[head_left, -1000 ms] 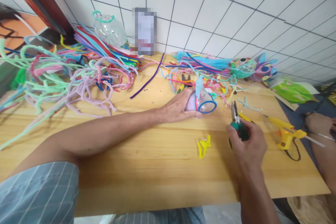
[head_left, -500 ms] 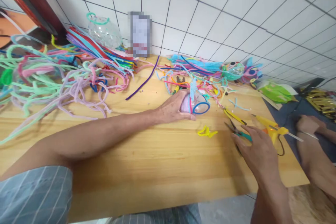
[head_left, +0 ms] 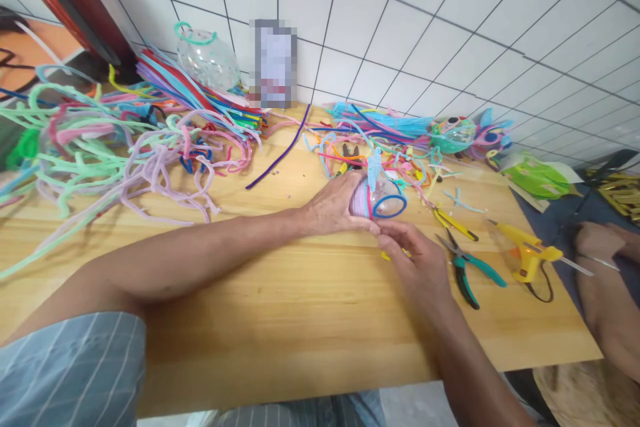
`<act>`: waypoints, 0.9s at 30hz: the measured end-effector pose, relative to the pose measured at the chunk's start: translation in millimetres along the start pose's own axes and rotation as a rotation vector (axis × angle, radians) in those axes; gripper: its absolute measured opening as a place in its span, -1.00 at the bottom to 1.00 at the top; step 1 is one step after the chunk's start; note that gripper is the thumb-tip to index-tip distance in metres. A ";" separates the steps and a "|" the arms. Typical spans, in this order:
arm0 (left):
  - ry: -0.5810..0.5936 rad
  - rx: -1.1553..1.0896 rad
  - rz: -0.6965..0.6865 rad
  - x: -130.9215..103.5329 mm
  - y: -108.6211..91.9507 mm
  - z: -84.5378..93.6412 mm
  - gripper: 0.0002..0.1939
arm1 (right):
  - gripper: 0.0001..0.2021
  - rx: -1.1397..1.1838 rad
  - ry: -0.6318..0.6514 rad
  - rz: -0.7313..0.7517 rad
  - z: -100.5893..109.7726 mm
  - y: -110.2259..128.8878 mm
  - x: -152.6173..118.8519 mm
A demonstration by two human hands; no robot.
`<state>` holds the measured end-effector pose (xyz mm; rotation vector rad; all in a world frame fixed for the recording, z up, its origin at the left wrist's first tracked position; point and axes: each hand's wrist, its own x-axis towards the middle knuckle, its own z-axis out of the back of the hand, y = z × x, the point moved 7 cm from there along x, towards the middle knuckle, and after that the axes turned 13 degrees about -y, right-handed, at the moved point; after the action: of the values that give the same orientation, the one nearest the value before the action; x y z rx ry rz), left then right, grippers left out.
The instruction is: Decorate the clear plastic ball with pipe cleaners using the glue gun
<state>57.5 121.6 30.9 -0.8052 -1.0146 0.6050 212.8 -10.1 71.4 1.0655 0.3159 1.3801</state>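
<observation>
My left hand is wrapped round a clear plastic figure wound with lilac and pink pipe cleaner. The figure has a blue ring at its front end and a pale blue fin on top. Just below it, my right hand is pinched, fingertips close to my left thumb; what they hold, if anything, is hidden. A bent yellow pipe cleaner lies on the table, partly covered by my right hand. To the right rest teal-handled pliers, jaws parted.
A yellow glue gun and a yellow cutter lie on the right. Tangled pipe cleaners cover the left. Bundled blue ones and a decorated clear ball line the wall. Another person's arm is at far right.
My right hand has left the pliers and moved left to the figure, its fingers drawing together and partly covering the yellow pipe cleaner. My left hand still holds the figure.
</observation>
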 end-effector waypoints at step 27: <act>-0.005 -0.003 -0.063 -1.1 8.3 -1.6 0.26 | -0.83 0.130 -0.017 -0.073 -12.4 -17.4 -6.2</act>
<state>57.9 125.1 23.1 -0.7723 -1.0420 0.5518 213.2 -7.5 49.2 1.1613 0.4327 1.2989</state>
